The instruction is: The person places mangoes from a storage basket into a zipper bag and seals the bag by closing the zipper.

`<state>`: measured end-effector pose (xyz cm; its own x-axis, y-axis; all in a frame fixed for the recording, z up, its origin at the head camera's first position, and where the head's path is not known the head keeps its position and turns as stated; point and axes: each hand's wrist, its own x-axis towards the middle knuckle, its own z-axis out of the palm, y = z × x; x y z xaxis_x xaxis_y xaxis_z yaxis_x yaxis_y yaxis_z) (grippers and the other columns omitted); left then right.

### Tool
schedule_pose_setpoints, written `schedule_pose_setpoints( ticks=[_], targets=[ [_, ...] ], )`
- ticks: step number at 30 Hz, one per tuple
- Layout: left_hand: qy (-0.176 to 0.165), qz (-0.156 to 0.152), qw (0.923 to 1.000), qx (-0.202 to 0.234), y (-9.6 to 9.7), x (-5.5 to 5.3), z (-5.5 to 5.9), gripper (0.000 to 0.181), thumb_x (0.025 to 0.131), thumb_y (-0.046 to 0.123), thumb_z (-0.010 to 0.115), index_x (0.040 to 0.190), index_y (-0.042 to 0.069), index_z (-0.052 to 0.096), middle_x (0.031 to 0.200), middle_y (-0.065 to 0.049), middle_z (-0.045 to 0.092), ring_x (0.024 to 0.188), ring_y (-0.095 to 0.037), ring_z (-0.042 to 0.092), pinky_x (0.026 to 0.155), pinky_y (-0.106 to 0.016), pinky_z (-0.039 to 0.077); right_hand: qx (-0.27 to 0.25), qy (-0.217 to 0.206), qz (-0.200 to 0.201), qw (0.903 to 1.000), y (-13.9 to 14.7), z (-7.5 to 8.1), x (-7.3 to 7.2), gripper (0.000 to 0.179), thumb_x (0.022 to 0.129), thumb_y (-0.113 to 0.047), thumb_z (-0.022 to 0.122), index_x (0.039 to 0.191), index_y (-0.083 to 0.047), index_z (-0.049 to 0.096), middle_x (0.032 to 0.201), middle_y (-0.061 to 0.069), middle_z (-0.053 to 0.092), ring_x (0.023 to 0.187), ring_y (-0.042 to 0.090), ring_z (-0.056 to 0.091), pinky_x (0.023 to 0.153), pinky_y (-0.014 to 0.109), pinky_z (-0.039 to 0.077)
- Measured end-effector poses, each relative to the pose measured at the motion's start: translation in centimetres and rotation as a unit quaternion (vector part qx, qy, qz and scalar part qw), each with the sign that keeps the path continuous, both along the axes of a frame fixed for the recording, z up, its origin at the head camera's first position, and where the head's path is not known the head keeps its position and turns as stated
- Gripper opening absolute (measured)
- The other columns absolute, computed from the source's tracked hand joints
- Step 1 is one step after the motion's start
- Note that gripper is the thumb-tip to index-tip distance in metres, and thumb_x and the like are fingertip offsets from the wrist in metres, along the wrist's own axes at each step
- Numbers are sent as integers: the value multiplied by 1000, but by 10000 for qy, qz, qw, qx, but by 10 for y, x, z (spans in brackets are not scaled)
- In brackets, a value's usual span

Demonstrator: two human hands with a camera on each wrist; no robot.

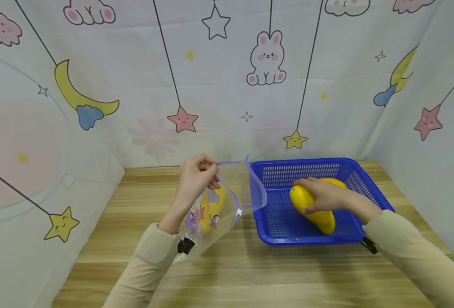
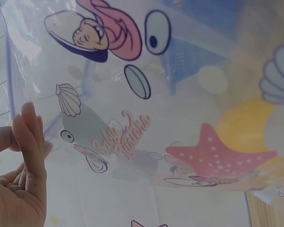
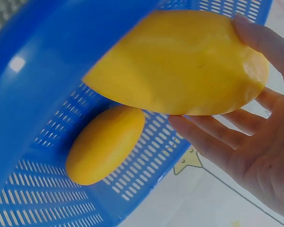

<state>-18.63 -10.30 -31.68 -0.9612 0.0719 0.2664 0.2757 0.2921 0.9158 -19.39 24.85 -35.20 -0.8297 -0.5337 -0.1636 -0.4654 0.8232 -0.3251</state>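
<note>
My left hand (image 1: 197, 176) pinches the purple-edged rim of a clear zip bag (image 1: 246, 184), which hangs with its mouth spread toward the basket. Cartoon shells and a starfish are printed on the bag, and a yellow mango (image 1: 212, 209) shows through its side. Over at the right, my right hand (image 1: 324, 194) grips a large yellow mango (image 3: 180, 64) by one end, thumb on one side and fingers on the other. That mango is tilted within the blue basket (image 1: 265, 237). Behind it, a second mango (image 3: 106, 144) lies in the basket.
Both basket and bag are on a wood-grain table (image 1: 142, 273). A white cloth (image 1: 227, 85) printed with stars, moons and rabbits stands behind and at both sides. The slotted basket walls rise around the mangoes. Black straps show near both wrists.
</note>
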Motion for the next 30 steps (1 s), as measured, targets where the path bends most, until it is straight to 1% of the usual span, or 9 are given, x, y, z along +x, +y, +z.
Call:
schedule_pose_setpoints(
  ticks=[8, 18, 21, 24, 29, 30],
  targets=[
    [59, -34, 10000, 21, 0, 0, 0, 12, 89, 6, 56, 92, -1, 65, 65, -16, 69, 45, -19, 65, 46, -35, 56, -335, 250, -75, 9991, 1, 4, 5, 75, 76, -37, 79, 136, -8, 45, 123, 21, 56, 92, 24, 60, 73, 39, 55],
    [17, -38, 10000, 39, 1, 1, -1, 12, 90, 7, 56, 93, 0, 65, 64, -15, 68, 46, -20, 65, 46, -33, 56, -457, 535, -336, 9970, -1, 5, 13, 75, 75, -35, 80, 137, -12, 45, 122, 18, 56, 91, 23, 60, 71, 38, 56],
    [-6, -33, 10000, 54, 1, 1, -1, 12, 89, 7, 56, 93, 0, 66, 64, -15, 68, 46, -20, 65, 47, -34, 57, -586, 602, -393, 9957, -2, 7, 16, 76, 75, -33, 80, 139, -11, 43, 123, 19, 56, 94, 25, 60, 74, 41, 57],
    [-13, -12, 10000, 36, 2, 1, -1, 12, 89, 7, 56, 93, 1, 66, 65, -15, 68, 46, -21, 65, 47, -35, 57, -744, 689, -448, 9938, -2, 9, 19, 77, 76, -33, 80, 140, -11, 43, 127, 20, 54, 100, 30, 60, 78, 47, 57],
    [-9, -18, 10000, 9, 2, 0, -1, 12, 90, 8, 56, 93, 1, 65, 65, -14, 68, 46, -19, 65, 47, -33, 56, -888, 834, -587, 9908, -3, 12, 21, 79, 76, -36, 80, 141, -12, 42, 133, 19, 53, 110, 34, 58, 85, 55, 54],
    [-38, -20, 10000, -12, 2, 2, 3, 12, 90, 7, 56, 93, 0, 65, 65, -16, 68, 46, -19, 65, 47, -33, 57, -914, 832, -608, 9905, -3, 13, 21, 79, 77, -36, 80, 141, -12, 41, 133, 18, 52, 111, 34, 57, 87, 56, 53]
  ],
)
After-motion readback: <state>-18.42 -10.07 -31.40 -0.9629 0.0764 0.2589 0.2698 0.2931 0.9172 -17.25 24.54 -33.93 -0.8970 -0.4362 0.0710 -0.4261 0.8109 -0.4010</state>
